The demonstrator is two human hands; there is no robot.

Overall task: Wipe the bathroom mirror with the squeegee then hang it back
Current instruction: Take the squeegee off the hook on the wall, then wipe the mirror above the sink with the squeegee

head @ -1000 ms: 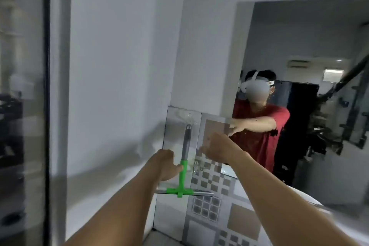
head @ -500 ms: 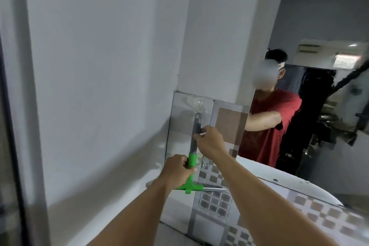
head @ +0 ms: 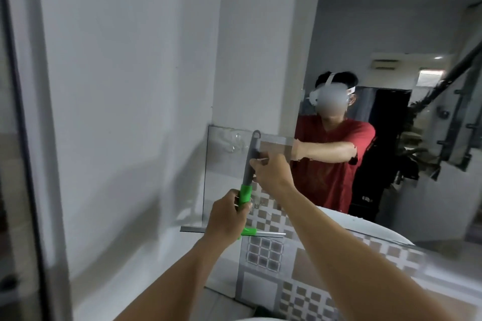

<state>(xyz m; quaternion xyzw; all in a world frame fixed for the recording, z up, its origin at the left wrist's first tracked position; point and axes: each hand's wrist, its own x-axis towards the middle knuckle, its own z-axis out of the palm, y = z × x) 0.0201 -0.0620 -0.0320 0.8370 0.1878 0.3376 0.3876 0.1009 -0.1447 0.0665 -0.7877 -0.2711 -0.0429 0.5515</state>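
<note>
both hands grip the squeegee (head: 249, 164) upright: left hand (head: 227, 217) low (green part), right hand (head: 272, 172) on grey handle.

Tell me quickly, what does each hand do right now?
Left hand: closed around the green lower part of the squeegee handle.
Right hand: closed, fingers pinching the grey upper part of the handle.

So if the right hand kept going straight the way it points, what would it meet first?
Probably the tiled wall just behind the squeegee handle that the right hand pinches; depth is unclear.
</note>
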